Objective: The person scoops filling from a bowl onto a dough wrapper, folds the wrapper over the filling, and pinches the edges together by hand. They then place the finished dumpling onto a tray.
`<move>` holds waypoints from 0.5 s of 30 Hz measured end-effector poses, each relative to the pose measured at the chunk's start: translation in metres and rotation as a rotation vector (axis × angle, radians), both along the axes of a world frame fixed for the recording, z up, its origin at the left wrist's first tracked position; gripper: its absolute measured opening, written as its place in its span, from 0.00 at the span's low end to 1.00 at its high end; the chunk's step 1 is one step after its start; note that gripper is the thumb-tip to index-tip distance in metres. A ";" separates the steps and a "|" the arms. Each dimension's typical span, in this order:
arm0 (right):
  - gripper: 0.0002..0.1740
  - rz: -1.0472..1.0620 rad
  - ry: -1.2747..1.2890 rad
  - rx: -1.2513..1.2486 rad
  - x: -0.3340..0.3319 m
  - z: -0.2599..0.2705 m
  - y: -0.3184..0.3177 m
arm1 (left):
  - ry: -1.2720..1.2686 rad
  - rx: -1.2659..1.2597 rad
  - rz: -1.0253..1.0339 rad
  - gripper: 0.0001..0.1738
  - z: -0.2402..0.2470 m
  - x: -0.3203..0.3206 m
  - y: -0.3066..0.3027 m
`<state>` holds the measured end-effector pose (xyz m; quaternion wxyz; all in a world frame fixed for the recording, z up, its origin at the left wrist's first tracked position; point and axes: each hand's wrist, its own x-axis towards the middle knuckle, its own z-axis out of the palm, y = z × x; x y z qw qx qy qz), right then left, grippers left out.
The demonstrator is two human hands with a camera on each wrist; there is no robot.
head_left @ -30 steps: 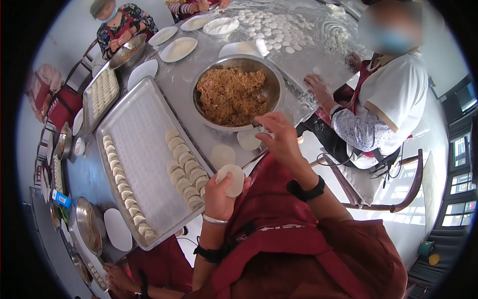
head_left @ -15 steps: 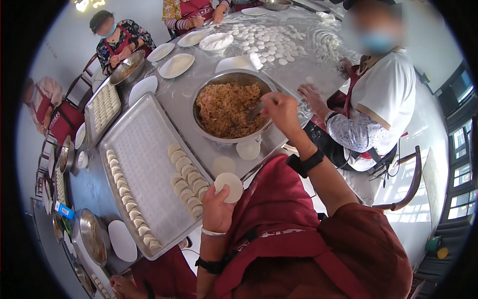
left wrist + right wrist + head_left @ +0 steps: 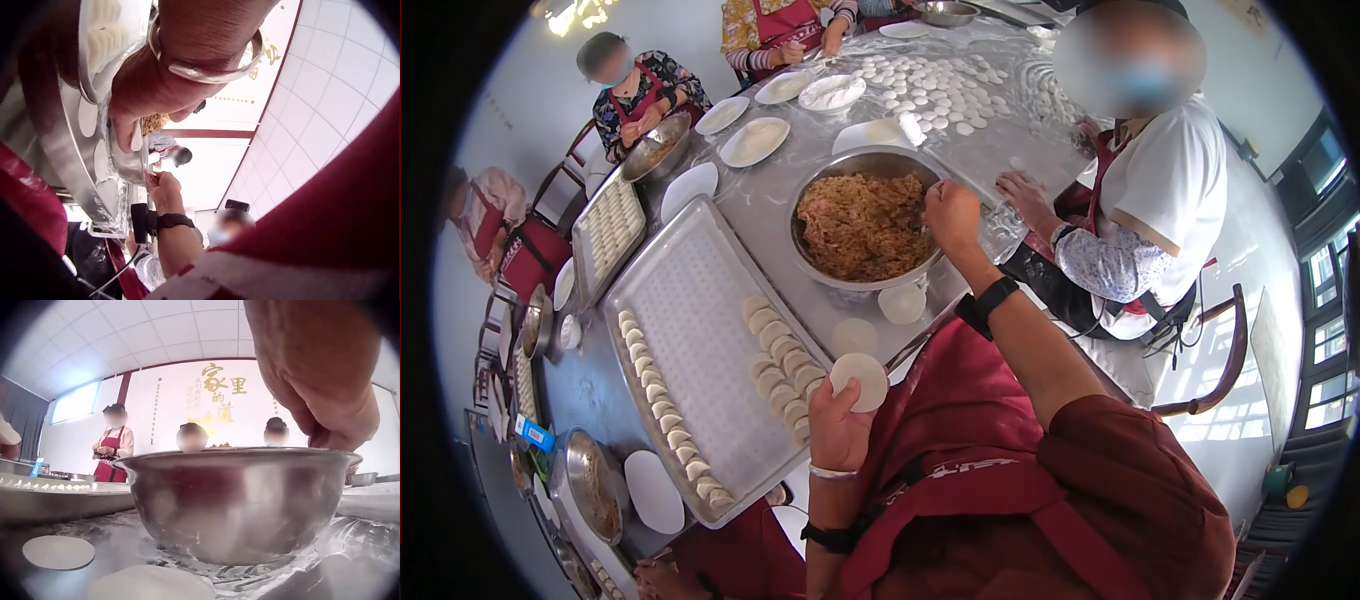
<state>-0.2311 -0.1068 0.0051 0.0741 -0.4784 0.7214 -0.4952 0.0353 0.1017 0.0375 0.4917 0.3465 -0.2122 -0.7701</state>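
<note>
My left hand (image 3: 840, 430) pinches a round dough wrapper (image 3: 860, 382), thumb on top, beside the tray's near right corner. At the right rim of the metal bowl (image 3: 865, 284), my right hand (image 3: 952, 215) is curled round a utensil, mostly hidden by the fingers. Brown filling (image 3: 860, 225) fills much of the bowl. In the right wrist view the right hand (image 3: 325, 375) reaches down over the rim of the bowl (image 3: 244, 506). The left wrist view shows the left hand (image 3: 147, 87) near the bowl (image 3: 129, 165), with the right hand (image 3: 165, 190) beyond.
Loose wrappers (image 3: 902, 303) lie between bowl and table edge. A large tray (image 3: 700, 290) holds dumplings (image 3: 775, 345) along both sides. Plates (image 3: 755, 142) and many small dough rounds (image 3: 940, 90) are farther back. A person in white (image 3: 1165, 190) sits at the right, hands on the table.
My right hand has moved from the bowl's near rim to its right rim, and its fingers have closed. The left hand keeps the wrapper, while the head view has shifted a little.
</note>
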 end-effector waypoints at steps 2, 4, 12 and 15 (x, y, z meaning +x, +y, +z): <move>0.11 0.010 -0.091 0.019 0.001 -0.004 -0.003 | 0.000 0.005 0.004 0.22 -0.002 0.002 0.000; 0.11 0.041 -0.234 0.048 0.002 0.000 -0.002 | 0.000 0.004 -0.009 0.22 -0.004 0.001 -0.001; 0.10 0.128 -0.643 0.060 0.006 0.011 -0.001 | 0.007 -0.015 -0.034 0.24 -0.004 -0.003 -0.005; 0.09 0.132 -0.790 0.049 0.008 0.017 0.001 | 0.007 -0.028 -0.040 0.24 0.000 -0.005 -0.006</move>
